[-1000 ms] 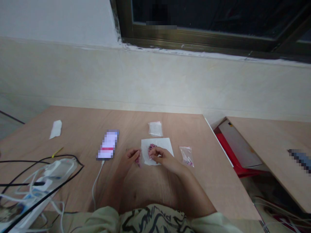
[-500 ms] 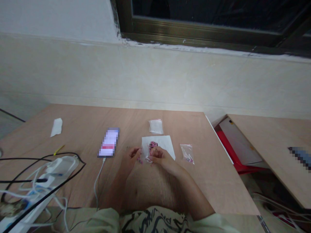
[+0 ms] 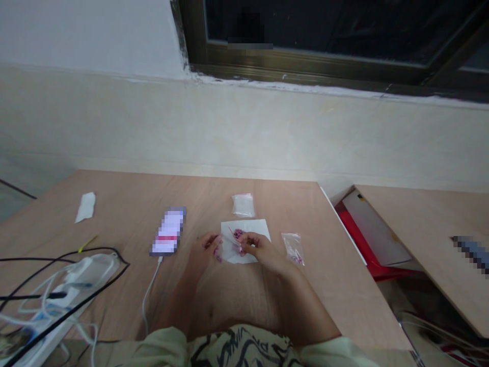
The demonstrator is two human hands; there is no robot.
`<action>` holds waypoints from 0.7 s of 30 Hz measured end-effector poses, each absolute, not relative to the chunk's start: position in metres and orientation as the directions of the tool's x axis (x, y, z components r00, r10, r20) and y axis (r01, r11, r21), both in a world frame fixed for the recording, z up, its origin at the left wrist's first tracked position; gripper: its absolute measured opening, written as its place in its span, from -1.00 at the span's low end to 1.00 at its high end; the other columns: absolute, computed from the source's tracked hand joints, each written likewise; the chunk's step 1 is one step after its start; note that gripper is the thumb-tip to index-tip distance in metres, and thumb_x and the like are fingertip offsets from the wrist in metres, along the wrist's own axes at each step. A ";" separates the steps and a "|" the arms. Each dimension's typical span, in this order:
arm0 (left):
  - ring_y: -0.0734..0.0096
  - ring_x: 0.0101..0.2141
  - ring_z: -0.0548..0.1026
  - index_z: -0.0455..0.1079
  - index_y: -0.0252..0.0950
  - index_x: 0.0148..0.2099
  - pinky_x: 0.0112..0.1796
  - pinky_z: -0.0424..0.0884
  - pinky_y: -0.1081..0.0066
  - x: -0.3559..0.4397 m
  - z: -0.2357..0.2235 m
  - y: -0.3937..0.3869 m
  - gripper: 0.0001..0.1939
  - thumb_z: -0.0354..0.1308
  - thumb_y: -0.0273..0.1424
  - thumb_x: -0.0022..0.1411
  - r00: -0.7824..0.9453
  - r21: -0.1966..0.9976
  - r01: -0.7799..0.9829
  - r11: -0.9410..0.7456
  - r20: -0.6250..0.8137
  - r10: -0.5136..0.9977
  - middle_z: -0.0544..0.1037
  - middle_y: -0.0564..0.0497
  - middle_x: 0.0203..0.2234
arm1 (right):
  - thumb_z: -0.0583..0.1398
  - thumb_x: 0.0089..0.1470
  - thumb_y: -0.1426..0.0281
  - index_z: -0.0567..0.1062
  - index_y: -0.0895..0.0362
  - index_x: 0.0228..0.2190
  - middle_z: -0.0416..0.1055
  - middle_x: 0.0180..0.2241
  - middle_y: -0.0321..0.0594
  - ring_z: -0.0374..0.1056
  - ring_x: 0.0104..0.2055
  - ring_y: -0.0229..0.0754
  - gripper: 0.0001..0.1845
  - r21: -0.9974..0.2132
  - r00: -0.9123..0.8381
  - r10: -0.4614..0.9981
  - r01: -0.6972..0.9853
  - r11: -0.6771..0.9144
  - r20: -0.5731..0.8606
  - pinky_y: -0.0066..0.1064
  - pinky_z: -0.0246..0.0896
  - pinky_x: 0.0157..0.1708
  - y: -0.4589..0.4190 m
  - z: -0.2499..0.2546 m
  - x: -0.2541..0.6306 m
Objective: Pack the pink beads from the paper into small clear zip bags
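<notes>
My left hand (image 3: 207,245) is closed in a pinch left of a white paper sheet (image 3: 260,227). Small pink and purple beads (image 3: 217,254) show at its fingertips; whether they are strung together I cannot tell. Over the sheet, my right hand (image 3: 259,246) pinches what looks like a small clear zip bag (image 3: 234,235) with a thin red edge. A heap of dark pink beads (image 3: 238,233) lies on the paper just beyond the right fingers, which partly cover it.
Behind the paper lies a stack of clear bags (image 3: 243,205). A bag with a few beads (image 3: 293,248) is to the right. Leftward are a phone (image 3: 168,232) on a cable, a white scrap (image 3: 85,207) and a power strip (image 3: 87,270) tangled in cords.
My right hand has shifted slightly right, away from my left, and the clear bag in it now tilts with its red edge slanting. My left hand keeps its pinch. The view has tipped up slightly.
</notes>
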State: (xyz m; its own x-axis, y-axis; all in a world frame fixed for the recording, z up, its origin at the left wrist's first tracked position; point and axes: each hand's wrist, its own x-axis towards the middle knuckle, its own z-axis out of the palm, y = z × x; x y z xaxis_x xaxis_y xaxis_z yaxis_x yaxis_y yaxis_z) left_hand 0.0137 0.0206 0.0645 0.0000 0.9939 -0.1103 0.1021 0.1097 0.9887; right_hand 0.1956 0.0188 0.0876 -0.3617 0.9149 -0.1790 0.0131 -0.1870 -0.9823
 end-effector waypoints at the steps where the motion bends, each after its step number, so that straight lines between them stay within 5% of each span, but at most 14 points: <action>1: 0.60 -0.70 0.29 0.39 -0.32 -0.40 -0.65 0.27 0.57 0.013 0.064 0.021 -0.80 0.12 -0.28 -0.04 -0.010 0.988 0.108 0.109 -0.108 0.994 0.39 0.14 -0.68 | 0.20 -0.20 0.26 0.39 0.19 -0.49 0.30 -0.58 -0.35 0.23 -0.53 -0.34 -0.76 -0.981 -0.371 0.909 0.025 -0.193 -0.188 -0.42 0.15 -0.43 0.018 0.088 0.196; 7: 0.59 -0.68 0.30 0.41 -0.31 -0.39 -0.65 0.27 0.58 0.014 0.066 0.016 -0.81 0.13 -0.29 -0.05 -0.030 0.987 0.121 0.109 -0.106 0.994 0.42 0.10 -0.63 | 0.28 -0.32 0.25 0.42 0.19 -0.48 0.30 -0.55 -0.34 0.20 -0.48 -0.32 -0.68 -0.970 -0.369 0.899 0.126 -0.205 -0.238 -0.43 0.11 -0.41 0.012 0.088 0.196; 15: 0.61 -0.70 0.29 0.42 -0.30 -0.41 -0.67 0.26 0.59 0.006 0.069 0.006 -0.82 0.16 -0.31 -0.08 -0.036 0.986 0.076 0.150 -0.148 0.988 0.39 0.14 -0.68 | 0.20 -0.22 0.18 0.32 0.16 -0.61 0.24 -0.60 -0.37 0.17 -0.53 -0.34 -0.70 -0.981 -0.382 0.903 0.085 -0.177 -0.196 -0.45 0.12 -0.48 0.003 0.096 0.194; 21: 0.62 -0.65 0.35 0.35 -0.31 -0.37 -0.61 0.35 0.55 0.008 0.047 0.001 -0.69 0.21 -0.19 -0.13 0.027 0.910 -0.343 0.232 -0.237 0.971 0.46 0.11 -0.56 | 0.24 -0.28 0.24 0.34 0.16 -0.63 0.28 -0.63 -0.35 0.19 -0.56 -0.33 -0.74 -0.978 -0.127 0.972 0.095 -0.188 -0.200 -0.47 0.10 -0.52 0.005 0.085 0.186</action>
